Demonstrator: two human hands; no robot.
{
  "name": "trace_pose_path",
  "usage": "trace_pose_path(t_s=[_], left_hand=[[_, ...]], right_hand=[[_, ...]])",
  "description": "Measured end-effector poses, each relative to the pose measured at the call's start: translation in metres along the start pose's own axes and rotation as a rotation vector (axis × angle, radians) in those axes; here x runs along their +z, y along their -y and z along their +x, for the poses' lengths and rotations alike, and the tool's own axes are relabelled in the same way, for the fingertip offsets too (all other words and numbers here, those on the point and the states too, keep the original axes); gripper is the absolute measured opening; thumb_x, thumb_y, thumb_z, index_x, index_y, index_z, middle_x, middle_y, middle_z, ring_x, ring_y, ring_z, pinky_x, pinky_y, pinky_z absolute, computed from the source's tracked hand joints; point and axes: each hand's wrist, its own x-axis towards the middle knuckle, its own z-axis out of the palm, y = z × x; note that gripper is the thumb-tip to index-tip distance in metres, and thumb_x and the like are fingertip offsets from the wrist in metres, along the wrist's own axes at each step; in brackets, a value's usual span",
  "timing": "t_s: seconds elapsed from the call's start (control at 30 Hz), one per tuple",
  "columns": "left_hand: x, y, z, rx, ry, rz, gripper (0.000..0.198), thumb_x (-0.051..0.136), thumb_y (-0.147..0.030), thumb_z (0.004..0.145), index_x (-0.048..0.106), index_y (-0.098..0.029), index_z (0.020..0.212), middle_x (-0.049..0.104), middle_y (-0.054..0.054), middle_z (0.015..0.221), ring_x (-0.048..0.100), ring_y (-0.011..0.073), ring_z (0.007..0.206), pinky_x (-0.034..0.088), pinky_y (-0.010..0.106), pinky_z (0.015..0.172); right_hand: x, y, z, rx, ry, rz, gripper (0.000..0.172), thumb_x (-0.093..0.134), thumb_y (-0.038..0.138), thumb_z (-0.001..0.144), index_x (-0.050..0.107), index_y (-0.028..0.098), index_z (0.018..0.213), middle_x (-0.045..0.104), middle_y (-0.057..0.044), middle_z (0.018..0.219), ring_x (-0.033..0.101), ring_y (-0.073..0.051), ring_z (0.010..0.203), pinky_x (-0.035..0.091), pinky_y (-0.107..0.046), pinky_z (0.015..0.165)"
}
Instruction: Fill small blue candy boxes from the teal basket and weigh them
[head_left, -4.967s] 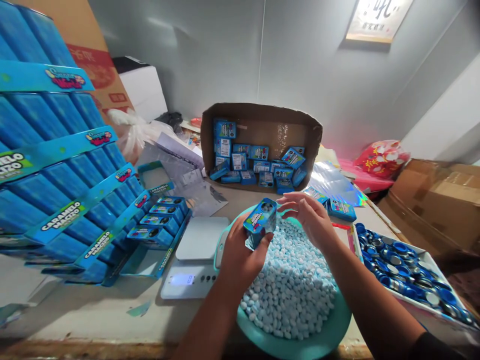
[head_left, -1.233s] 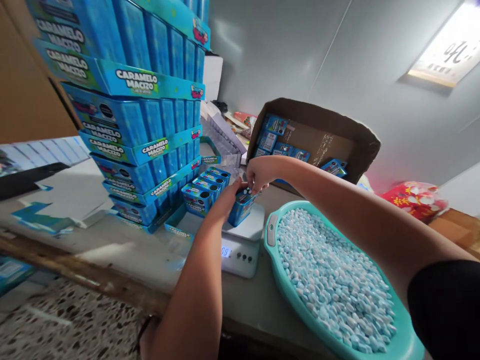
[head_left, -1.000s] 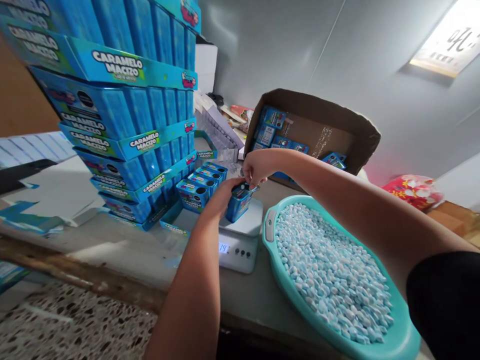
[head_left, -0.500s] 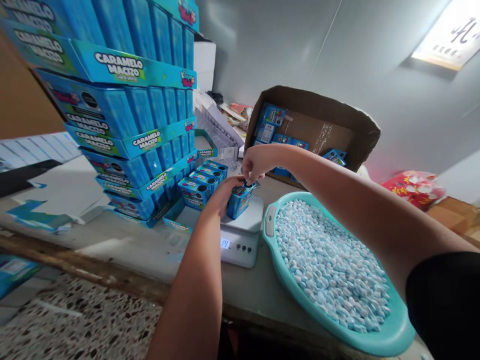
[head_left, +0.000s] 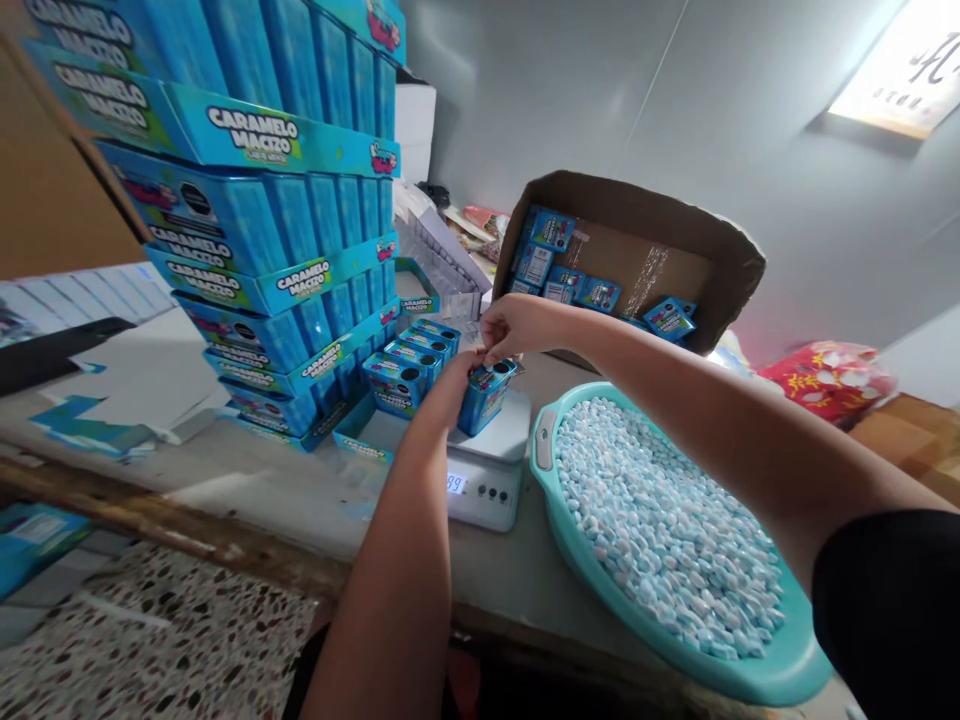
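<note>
A small blue candy box stands upright on a white digital scale, whose lit display is partly covered by my left forearm. My left hand is wrapped around the box's left side, its fingers at the back top edge. Over that same top edge, my right hand has its thumb and fingers pinched together, pressing at the box's lid. Several filled boxes of the same kind stand to the left in an open blue display tray.
Tall stacked trays of blue boxes rise at the left. A turquoise basin full of wrapped candies sits at the right. Behind it, a cardboard carton holds more blue boxes. Flattened card lies on the table's left.
My right hand has shifted slightly left and down along the box's top edge. More of the lid shows now, and the scale's reading is different. The view has moved a little.
</note>
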Motion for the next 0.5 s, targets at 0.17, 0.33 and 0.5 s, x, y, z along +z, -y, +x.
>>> trace_pose_path(t_s=[0.17, 0.33, 0.5], left_hand=[[-0.0014, -0.0004, 0.0010, 0.048, 0.019, 0.014, 0.028, 0.065, -0.037, 0.058, 0.067, -0.021, 0.082, 0.072, 0.001, 0.075, 0.068, 0.0232, 0.082, 0.053, 0.032, 0.068], [-0.0026, -0.0015, -0.0002, 0.073, -0.004, 0.047, 0.032, 0.064, -0.034, 0.058, 0.067, -0.020, 0.086, 0.072, 0.001, 0.076, 0.068, 0.0206, 0.077, 0.048, 0.027, 0.060], [-0.0005, -0.0009, -0.0030, 0.069, 0.006, 0.063, 0.034, 0.061, -0.041, 0.063, 0.067, -0.023, 0.091, 0.073, 0.001, 0.075, 0.069, 0.0218, 0.078, 0.050, 0.029, 0.061]], right_hand=[[0.0053, -0.0069, -0.0030, -0.125, -0.080, -0.109, 0.015, 0.078, 0.016, 0.074, 0.063, 0.014, 0.078, 0.060, 0.005, 0.064, 0.053, -0.008, 0.058, 0.036, -0.021, 0.055], [0.0040, -0.0031, -0.0048, -0.152, -0.094, -0.265, 0.019, 0.079, 0.021, 0.073, 0.062, 0.014, 0.071, 0.057, 0.005, 0.061, 0.050, -0.009, 0.059, 0.032, -0.023, 0.057], [0.0059, -0.0034, 0.0021, -0.117, -0.083, -0.232, 0.029, 0.081, 0.036, 0.073, 0.062, 0.015, 0.070, 0.056, 0.005, 0.057, 0.050, -0.009, 0.055, 0.031, -0.022, 0.056]])
